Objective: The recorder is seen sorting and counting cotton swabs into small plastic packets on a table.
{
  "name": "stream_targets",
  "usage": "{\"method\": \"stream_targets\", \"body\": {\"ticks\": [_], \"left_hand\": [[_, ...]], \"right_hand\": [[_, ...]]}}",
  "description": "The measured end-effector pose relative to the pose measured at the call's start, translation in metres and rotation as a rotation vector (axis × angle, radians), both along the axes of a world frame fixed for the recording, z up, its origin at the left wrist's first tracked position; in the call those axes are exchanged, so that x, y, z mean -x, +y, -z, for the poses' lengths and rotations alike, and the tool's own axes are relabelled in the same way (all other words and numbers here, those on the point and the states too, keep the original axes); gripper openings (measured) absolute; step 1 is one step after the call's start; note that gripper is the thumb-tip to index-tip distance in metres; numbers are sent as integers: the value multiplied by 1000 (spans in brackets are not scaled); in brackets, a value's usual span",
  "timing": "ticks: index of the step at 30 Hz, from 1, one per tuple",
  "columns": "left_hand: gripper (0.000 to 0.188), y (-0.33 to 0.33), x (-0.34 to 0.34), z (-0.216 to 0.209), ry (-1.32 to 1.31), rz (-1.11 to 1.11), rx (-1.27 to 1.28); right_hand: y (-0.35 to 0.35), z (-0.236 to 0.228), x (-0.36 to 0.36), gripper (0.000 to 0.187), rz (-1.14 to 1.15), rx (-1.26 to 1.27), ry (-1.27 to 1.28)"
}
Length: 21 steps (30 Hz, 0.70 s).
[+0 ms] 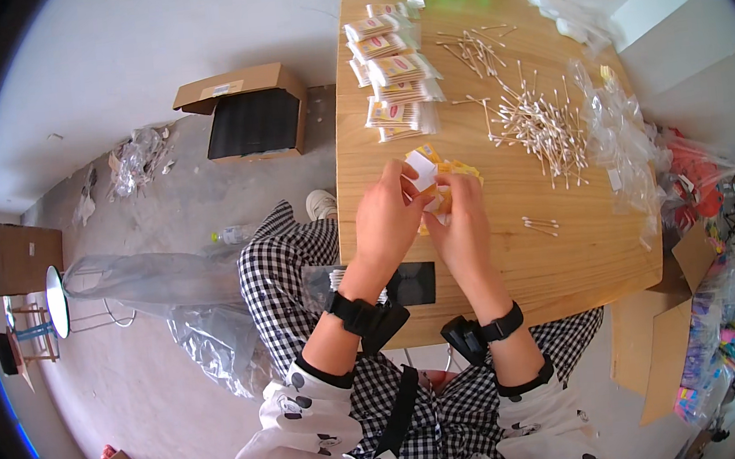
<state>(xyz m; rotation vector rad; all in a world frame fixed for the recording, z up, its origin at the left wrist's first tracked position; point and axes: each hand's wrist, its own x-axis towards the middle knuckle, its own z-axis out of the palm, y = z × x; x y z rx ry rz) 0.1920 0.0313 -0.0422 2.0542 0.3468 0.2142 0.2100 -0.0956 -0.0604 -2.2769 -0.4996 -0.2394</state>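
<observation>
Over the table's near left part, my left hand [387,219] pinches a small white and yellow paper card [421,172] between thumb and fingers. My right hand [462,220] meets it from the right, its fingers bent and closed at the card's lower edge; the fingertips are partly hidden. More yellow cards [465,170] lie just behind and under the fingers. To the right, cotton swabs [544,128] are heaped loosely, and a few separate swabs [540,225] rest nearer me. Filled swab packs [397,72] are lined up along the far left.
Clear plastic bags [619,134] lie along the wooden table's [514,277] right edge. A black flat object [413,283] sits beneath my left wrist. An open cardboard box [255,116] stands on the floor at left; another carton [653,344] is at lower right.
</observation>
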Motion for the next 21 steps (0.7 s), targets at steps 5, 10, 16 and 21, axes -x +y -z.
{"method": "stream_targets", "body": {"ticks": [5,10,16,21], "left_hand": [[15,14,35,-13,-65,21,440],[16,22,95,-38,109,24,503],[30,46,122,4,-182,-278,-337],[23,37,121,23,-22,-345,-150]], "right_hand": [[-10,-25,31,34,25,-406,333],[-14,-50,69,10,-35,-772,808],[-8,-35,81,10,-65,-531,971],[-5,-38,82,11,-185,-211,860]]}}
